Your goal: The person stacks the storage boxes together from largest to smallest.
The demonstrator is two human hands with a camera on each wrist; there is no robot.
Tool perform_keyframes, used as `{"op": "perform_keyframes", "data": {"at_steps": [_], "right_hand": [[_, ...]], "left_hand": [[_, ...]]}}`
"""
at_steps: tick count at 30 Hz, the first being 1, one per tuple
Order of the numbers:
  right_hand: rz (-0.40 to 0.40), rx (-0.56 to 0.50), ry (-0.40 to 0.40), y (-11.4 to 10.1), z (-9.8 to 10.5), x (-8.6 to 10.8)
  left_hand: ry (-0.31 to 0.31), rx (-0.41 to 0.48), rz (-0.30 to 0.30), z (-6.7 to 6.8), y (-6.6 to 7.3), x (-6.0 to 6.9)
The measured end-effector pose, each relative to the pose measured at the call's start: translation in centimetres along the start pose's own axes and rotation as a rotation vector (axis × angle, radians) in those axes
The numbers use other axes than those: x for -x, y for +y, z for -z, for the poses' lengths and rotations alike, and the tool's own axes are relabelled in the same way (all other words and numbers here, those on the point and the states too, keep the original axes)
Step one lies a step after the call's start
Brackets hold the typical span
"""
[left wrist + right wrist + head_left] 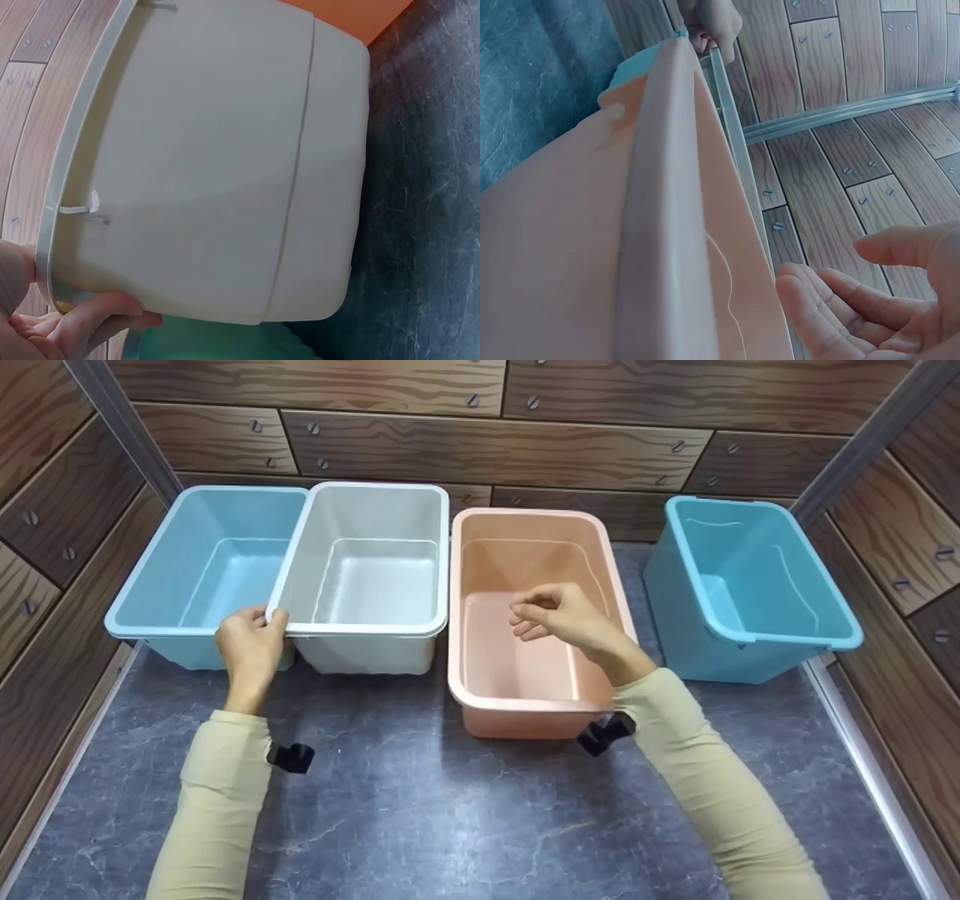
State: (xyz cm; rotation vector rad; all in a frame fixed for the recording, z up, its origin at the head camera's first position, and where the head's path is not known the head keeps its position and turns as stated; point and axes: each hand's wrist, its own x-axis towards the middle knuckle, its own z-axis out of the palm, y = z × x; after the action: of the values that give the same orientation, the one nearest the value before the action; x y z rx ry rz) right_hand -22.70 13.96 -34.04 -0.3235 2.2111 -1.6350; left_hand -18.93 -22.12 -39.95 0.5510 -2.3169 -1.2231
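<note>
Apparently for steadiness, your left grip (251, 651) pinches the white bin (366, 652) centre-left; your right grip (564, 616), loosely parted, empty, hovers mid-frame above the peach bin (525, 722).

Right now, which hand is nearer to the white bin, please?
Left: the left hand grips the white bin at its near-left corner; the right hand is above the peach bin.
</note>
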Motion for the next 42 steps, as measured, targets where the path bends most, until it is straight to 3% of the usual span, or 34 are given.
{"op": "perform_keyframes", "data": {"at_steps": [11, 22, 33, 42], "right_hand": [[-0.001, 0.034, 0.011, -1.4, -2.1, -0.7], [-0.046, 0.024, -0.015, -2.0, -3.9, -1.6], [-0.039, 0.055, 0.049, -2.2, -4.8, -2.9], [-0.074, -0.062, 0.075, -2.4, -5.2, -3.4]], "left_hand": [[0.013, -0.036, -0.015, 0.5, 0.9, -0.2], [0.019, -0.006, -0.034, 1.4, 1.5, -0.1], [0.028, -0.019, -0.034, 1.8, 2.1, 0.3], [0.034, 0.014, -0.036, 2.6, 2.5, 0.6]]}}
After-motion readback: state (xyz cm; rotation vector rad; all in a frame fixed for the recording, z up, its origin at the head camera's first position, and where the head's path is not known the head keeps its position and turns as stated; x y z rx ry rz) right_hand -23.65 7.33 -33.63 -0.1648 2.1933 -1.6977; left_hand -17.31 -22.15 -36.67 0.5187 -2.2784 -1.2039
